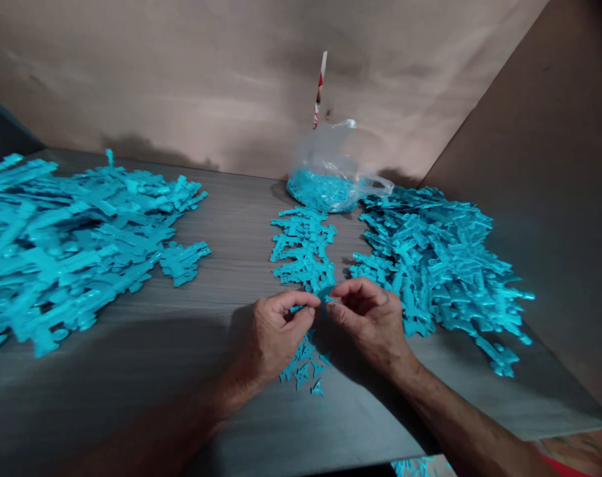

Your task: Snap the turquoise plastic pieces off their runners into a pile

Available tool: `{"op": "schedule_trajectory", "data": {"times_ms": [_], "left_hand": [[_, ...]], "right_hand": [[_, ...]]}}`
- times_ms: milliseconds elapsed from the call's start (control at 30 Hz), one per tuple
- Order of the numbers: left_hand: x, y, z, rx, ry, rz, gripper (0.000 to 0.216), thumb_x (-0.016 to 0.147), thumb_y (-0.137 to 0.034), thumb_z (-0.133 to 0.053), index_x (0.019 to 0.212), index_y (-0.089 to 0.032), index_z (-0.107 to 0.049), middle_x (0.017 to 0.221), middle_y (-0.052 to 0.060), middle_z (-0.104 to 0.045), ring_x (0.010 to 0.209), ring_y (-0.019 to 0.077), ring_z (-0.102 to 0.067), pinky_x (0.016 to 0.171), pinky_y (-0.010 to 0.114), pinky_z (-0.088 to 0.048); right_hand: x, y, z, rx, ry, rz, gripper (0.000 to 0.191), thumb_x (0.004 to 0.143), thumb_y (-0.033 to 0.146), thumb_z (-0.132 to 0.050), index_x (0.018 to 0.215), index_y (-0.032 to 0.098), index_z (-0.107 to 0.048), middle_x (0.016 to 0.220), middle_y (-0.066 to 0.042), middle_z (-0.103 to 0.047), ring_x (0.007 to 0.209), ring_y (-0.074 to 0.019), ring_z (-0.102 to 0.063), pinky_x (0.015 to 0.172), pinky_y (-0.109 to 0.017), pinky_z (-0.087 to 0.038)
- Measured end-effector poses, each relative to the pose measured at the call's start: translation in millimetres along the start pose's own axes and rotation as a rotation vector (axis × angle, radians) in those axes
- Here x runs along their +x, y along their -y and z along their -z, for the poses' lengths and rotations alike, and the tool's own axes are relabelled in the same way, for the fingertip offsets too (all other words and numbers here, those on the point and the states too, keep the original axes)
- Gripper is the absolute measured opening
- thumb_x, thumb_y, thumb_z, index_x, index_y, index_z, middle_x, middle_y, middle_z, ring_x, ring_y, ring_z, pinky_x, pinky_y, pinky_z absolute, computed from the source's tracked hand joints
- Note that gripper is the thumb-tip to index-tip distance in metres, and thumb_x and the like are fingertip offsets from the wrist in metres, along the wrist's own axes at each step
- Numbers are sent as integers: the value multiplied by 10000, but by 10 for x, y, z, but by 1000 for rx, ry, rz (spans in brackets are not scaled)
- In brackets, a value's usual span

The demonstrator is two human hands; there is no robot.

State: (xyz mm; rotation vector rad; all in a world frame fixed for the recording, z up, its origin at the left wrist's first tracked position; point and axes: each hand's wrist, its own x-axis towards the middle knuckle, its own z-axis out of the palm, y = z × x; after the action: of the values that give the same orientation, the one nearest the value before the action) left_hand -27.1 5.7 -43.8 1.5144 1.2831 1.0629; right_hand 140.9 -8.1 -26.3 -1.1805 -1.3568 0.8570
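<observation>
My left hand [279, 336] and my right hand [373, 323] meet above the middle of the table, thumbs and forefingers pinched close together. Between the fingertips is a small turquoise plastic piece [325, 298]; its exact shape is hard to make out. A bit of turquoise also shows inside the curl of my left hand. Just beyond my hands lies a column of flat turquoise plastic pieces [305, 246] set in rows. Below them, partly covered by my left hand, small pointed turquoise pieces [302, 375] are scattered on the tabletop.
A large heap of turquoise plastic pieces [77, 245] covers the left of the grey table [236, 245]. Another heap [440, 252] stands at the right. A clear plastic bag [325, 182] of turquoise bits rests at the back, against a brown wall [206, 86].
</observation>
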Motion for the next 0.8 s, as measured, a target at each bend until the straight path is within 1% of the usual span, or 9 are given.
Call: {"op": "schedule_trajectory", "data": {"times_ms": [67,133,167,233,367,500,633,733,800], "left_hand": [[-12,-45,13,3,29,-56,180,806,-278,-621,842,-185,-771,686,15,-718,621,156,-649,586,244,-502],[-12,-89,27,1,53,-89,208,826,-319,-615,808,-174,-764,669,12,-698,624,150,-626,590,238,-488],[-10,-104,33,-5,59,-86,221,828,-332,-615,794,-169,-761,663,11,-691,623,149,-618,589,235,-484],[-3,-122,36,-29,64,-44,225,820,-340,-623,777,-163,-757,665,11,-688,634,153,-620,598,232,-489],[0,-147,26,-85,51,48,195,787,-316,-636,732,-170,-752,670,7,-697,652,161,-631,622,233,-499],[0,-203,22,-152,48,138,180,758,-313,-649,741,-163,-747,658,8,-687,636,156,-610,614,237,-486],[16,-236,45,-192,29,184,192,747,-325,-654,714,-150,-724,600,3,-646,589,140,-572,578,233,-458],[27,-226,65,-164,27,154,194,759,-323,-646,705,-152,-721,614,8,-654,602,143,-579,591,236,-462],[28,-214,67,-123,32,115,188,766,-318,-642,716,-158,-727,638,15,-668,622,153,-593,600,243,-467]], "right_hand": [[-27,-22,-6,-281,-52,310,37,803,188,-681,833,206,-669,701,-13,-692,616,-145,-629,592,-267,-506],[-48,-55,-15,-475,-53,548,96,850,143,-615,843,220,-671,739,-23,-705,671,-154,-645,653,-276,-515],[-57,-74,-19,-529,-37,614,132,868,127,-590,854,228,-673,754,-27,-710,686,-157,-648,671,-279,-518],[-72,-107,-27,-589,6,669,185,890,105,-562,910,246,-681,801,-38,-720,719,-165,-652,705,-293,-523],[-94,-124,-44,-577,42,767,270,878,61,-562,1028,258,-670,862,-53,-729,775,-187,-659,741,-323,-533],[-96,-64,-70,-536,-2,720,327,858,29,-572,1083,256,-641,874,-52,-727,793,-190,-664,736,-317,-534],[-60,30,-33,-509,-56,641,305,819,96,-663,1088,234,-630,906,-61,-704,808,-196,-651,705,-315,-533],[-25,91,26,-463,-16,542,207,829,145,-659,1020,225,-653,848,-40,-679,723,-170,-616,617,-290,-499],[-8,115,49,-429,44,476,153,858,165,-635,993,226,-672,820,-28,-672,708,-160,-603,609,-284,-481]]}}
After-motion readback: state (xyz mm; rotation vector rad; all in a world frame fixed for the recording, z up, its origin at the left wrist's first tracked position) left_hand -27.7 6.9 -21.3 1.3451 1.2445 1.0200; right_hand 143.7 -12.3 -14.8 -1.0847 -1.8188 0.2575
